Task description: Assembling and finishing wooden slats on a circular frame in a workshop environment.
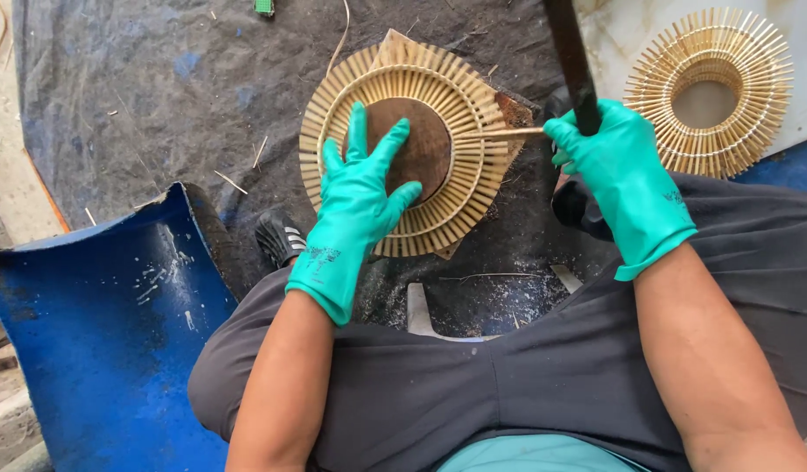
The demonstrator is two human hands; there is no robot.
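While the gloved left hand (pixel 355 205) presses flat and open on a bamboo ring (pixel 412 149), right hand (pixel 617 170) beside it grips a dark blade (pixel 571 61), blue barrel piece (pixel 106 323) left of the ring.

Bright, even daylight; soft shadows; sharp focus.

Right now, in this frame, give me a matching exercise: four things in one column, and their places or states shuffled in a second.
Things:
1. left hand
2. right hand
3. finished bamboo ring
4. blue curved panel

Places or states:
A. lying apart at the upper right
B. gripping a dark handle
C. pressed flat on the brown disc of the bamboo-stick ring
D. at the lower left, flecked with white

Pairs: 1-C, 2-B, 3-A, 4-D
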